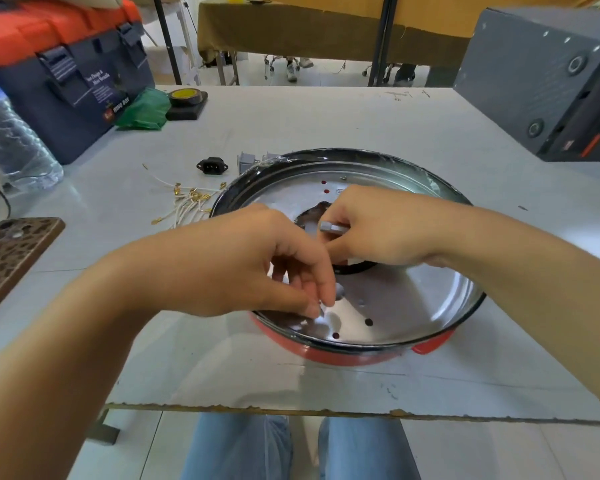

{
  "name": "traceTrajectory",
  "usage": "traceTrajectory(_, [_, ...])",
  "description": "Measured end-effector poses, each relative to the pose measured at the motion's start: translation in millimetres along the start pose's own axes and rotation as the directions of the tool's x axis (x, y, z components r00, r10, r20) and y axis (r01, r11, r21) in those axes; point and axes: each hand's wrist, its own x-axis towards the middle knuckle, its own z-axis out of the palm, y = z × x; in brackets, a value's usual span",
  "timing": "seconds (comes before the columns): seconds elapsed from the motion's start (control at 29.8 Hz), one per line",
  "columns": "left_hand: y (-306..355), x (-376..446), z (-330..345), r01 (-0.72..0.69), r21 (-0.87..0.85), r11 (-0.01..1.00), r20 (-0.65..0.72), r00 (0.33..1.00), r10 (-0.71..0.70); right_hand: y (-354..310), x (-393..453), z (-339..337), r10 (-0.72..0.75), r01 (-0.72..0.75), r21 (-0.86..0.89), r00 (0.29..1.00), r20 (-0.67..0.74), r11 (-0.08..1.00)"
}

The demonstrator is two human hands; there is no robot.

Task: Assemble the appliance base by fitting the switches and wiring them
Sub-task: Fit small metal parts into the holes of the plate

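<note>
The round appliance base (pixel 413 306) lies on the table, red outside and shiny metal inside, with several small holes. My left hand (pixel 257 265) reaches into its near left part and pinches a small white piece (pixel 321 311) against the metal. Over the base's central opening, my right hand (pixel 378 226) grips a small grey switch (pixel 331 227). Behind the base stand two more grey switches (pixel 248 162). A black power socket (pixel 212 165) and a bundle of white wires with brass terminals (pixel 187 202) lie to the left.
A blue and orange toolbox (pixel 70 74) stands at the back left, with a green bag (pixel 142 109) and a tape roll (pixel 186 97) beside it. A water bottle (pixel 11 143) and a phone (pixel 11 251) lie at the left. A grey box (pixel 548 81) stands at the back right.
</note>
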Motion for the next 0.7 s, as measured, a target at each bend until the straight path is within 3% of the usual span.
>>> traceTrajectory(0.44, [-2, 10, 4, -0.030, 0.027, 0.999, 0.075, 0.997, 0.028, 7, 2, 5, -0.035, 0.035, 0.084, 0.999, 0.001, 0.996])
traceTrajectory(0.7, [8, 10, 2, 0.000, -0.054, 0.999, 0.121, 0.993, 0.006, 8, 3, 5, -0.030, 0.030, 0.079, 1.000, 0.002, 0.996])
